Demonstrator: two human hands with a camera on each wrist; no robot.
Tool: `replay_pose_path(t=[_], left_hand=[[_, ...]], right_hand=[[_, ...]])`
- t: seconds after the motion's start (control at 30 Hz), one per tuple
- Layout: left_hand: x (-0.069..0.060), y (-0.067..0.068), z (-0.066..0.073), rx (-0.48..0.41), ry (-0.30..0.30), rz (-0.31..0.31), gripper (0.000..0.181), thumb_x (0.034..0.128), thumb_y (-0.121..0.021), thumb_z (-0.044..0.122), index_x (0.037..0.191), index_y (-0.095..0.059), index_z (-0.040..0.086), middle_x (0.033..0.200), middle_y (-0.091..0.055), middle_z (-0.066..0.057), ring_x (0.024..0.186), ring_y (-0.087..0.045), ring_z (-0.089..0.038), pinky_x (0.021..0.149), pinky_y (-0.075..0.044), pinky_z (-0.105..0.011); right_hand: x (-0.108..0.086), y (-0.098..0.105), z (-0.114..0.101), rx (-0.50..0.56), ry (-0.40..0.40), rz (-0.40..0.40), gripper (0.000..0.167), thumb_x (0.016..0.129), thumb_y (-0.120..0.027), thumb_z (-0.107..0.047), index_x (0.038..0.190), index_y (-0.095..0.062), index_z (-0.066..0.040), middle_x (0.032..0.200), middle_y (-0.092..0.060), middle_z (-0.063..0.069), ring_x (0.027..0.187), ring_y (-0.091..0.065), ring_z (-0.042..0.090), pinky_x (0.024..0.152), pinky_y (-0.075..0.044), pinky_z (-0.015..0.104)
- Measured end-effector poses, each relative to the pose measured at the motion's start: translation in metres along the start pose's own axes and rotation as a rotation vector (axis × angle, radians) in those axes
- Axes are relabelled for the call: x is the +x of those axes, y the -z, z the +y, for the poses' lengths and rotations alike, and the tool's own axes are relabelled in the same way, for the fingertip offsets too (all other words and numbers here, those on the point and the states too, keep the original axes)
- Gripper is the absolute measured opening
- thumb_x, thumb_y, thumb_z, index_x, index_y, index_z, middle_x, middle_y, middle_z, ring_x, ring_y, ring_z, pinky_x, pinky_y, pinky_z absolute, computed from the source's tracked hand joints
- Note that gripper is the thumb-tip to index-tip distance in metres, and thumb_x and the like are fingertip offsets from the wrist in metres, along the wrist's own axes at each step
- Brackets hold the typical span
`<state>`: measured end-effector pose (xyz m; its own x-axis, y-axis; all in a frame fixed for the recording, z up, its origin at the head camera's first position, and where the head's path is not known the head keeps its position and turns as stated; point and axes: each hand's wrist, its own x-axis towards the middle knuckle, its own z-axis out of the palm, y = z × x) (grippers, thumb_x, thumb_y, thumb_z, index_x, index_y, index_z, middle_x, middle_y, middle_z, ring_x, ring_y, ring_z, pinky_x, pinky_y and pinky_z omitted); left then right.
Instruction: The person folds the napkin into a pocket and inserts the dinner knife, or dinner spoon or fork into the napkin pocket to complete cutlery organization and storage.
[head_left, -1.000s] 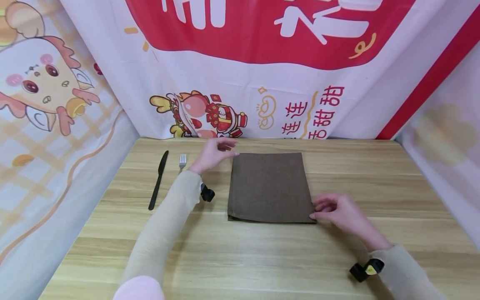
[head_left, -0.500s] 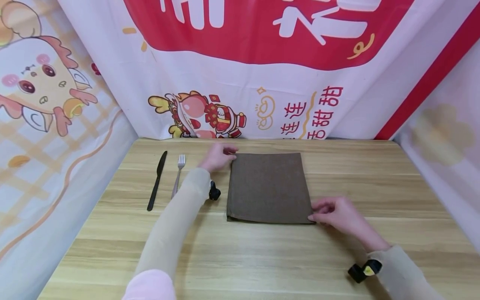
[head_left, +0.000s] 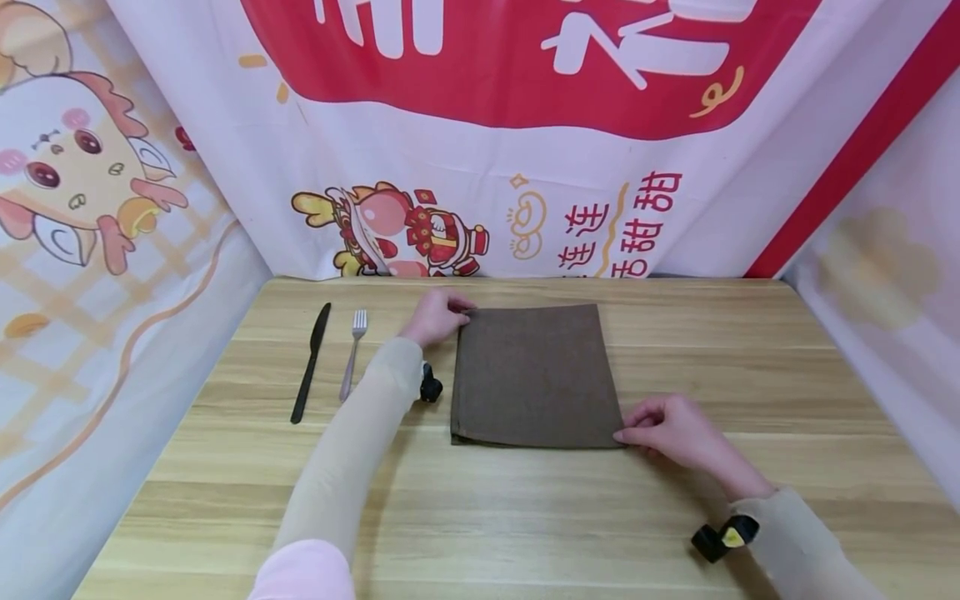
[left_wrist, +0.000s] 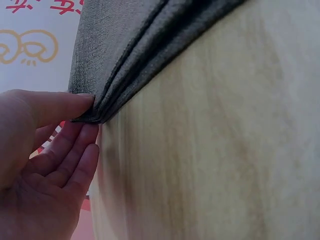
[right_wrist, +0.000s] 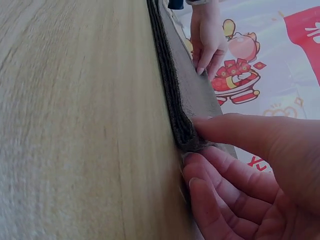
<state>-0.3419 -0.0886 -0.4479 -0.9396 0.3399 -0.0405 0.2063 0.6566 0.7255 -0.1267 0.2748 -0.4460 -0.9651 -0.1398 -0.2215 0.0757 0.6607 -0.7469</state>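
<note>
A dark brown folded cloth (head_left: 536, 375) lies on the wooden table in the head view, its layers stacked into a near square. The left hand (head_left: 435, 317) pinches its far left corner; in the left wrist view the thumb and fingers of that hand (left_wrist: 55, 150) close on the gathered layers of the cloth (left_wrist: 120, 55). At the near right corner is the right hand (head_left: 670, 429). The right wrist view shows this hand (right_wrist: 250, 170) with thumb above and fingers below the stacked edge of the cloth (right_wrist: 172, 85).
On the left part of the table (head_left: 495, 517) lie a black knife (head_left: 311, 363) and a silver fork (head_left: 352, 354), side by side. A printed curtain (head_left: 450, 150) hangs along the table's far edge, with more printed fabric at both sides.
The left hand has come down onto the cloth's far left corner and now pinches it, uncovering the fork's handle. The right hand stays at the near right corner.
</note>
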Motion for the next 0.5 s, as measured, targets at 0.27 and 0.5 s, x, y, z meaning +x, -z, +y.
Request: replay_pose_path(t=[0.27, 0.5], left_hand=[[-0.008, 0.010, -0.001, -0.018, -0.031, 0.005, 0.021, 0.0935, -0.072, 0.003, 0.112, -0.077, 0.012, 0.110, -0.071, -0.004, 0.102, -0.063, -0.021, 0.092, -0.050, -0.039], [-0.027, 0.017, -0.006, -0.072, -0.097, -0.010, 0.018, 0.0917, -0.074, 0.000, 0.109, -0.077, 0.004, 0.105, -0.073, -0.007, 0.097, -0.064, -0.023, 0.088, -0.052, -0.037]], right_hand=[[0.003, 0.010, -0.001, 0.217, 0.004, -0.029, 0.020, 0.089, -0.079, -0.011, 0.098, -0.071, 0.005, 0.084, -0.071, 0.010, 0.074, -0.069, 0.026, 0.064, -0.060, 0.036], [0.012, 0.031, 0.003, 0.254, -0.037, -0.029, 0.027, 0.094, -0.076, -0.014, 0.109, -0.069, 0.008, 0.094, -0.073, 0.011, 0.081, -0.070, 0.025, 0.072, -0.060, 0.035]])
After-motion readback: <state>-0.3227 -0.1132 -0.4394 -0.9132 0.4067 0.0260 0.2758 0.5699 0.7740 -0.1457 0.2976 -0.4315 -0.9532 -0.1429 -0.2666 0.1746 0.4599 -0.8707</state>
